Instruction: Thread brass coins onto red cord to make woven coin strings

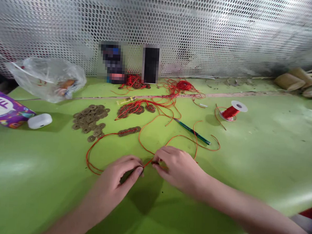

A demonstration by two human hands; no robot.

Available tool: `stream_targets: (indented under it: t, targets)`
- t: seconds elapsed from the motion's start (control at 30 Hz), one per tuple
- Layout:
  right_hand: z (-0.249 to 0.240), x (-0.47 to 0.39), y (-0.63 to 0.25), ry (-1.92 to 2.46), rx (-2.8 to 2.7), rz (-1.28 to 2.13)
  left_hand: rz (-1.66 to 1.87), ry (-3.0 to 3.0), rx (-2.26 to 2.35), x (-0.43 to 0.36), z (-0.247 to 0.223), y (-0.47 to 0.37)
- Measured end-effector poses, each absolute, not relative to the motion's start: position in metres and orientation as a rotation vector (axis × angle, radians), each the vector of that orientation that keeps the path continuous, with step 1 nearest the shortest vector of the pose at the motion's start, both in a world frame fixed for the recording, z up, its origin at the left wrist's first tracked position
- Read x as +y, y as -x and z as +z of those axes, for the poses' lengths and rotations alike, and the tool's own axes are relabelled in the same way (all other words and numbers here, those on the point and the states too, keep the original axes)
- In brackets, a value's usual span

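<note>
Thumb and fingers pinched, my left hand (125, 174) grips a red cord (147, 163) at the near middle of the table. A dark edge, perhaps a coin, shows at its fingertips. My right hand (173, 163) is closed just beside it, pinching a small dark coin (155, 162) seen nearly edge-on, close to the cord. From the left hand a doubled cord loops left and back to an overlapping row of holed coins (129, 131). A loose pile of brass-brown holed coins (90, 120) lies farther left. Thinner cord ends curl behind the right hand.
A green pen-like tool (194, 132) lies behind my right hand, and a red cord spool (231, 112) stands to the right. Strung coins (131, 109) and tangled red cord (183, 86) lie farther back. At left are a white earbud case (40, 121), a purple box (8, 109) and a plastic bag (48, 78).
</note>
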State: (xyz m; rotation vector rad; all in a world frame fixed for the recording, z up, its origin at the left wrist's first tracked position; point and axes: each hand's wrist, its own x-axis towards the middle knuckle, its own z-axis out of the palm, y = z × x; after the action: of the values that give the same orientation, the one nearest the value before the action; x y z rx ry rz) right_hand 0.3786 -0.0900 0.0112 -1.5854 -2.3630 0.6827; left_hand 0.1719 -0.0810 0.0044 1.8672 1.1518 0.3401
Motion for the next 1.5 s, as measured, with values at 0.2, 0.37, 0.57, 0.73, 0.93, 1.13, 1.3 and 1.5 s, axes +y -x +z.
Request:
stream_targets:
  t: [0.2,0.37,0.57,0.73,0.93,1.13,1.3,1.5]
  targets:
    - [0.014,-0.084,-0.385,1.441,-1.850,1.309,0.314,-1.871,1.131,-0.079,0.011,-0.174]
    - [0.009,-0.082,-0.388,1.421,-1.738,1.430,0.346,-1.881,1.117,-0.079,0.011,-0.173]
    - [0.013,-0.081,-0.395,1.377,-1.830,1.519,0.363,-1.867,1.102,-0.079,0.010,-0.171]
    - [0.012,-0.080,-0.398,1.372,-1.904,1.498,0.354,-1.868,1.085,-0.078,0.011,-0.171]
    - [0.017,-0.081,-0.395,1.377,-1.902,1.489,0.335,-1.865,1.082,-0.079,0.012,-0.171]
    - [0.015,-0.081,-0.392,1.418,-1.904,1.402,0.292,-1.842,1.088,-0.081,0.015,-0.173]
    - [0.014,-0.083,-0.389,1.451,-1.890,1.405,0.297,-1.855,1.069,-0.081,0.015,-0.174]
    - [0.016,-0.086,-0.384,1.442,-1.928,1.297,0.310,-1.892,1.031,-0.083,0.013,-0.174]
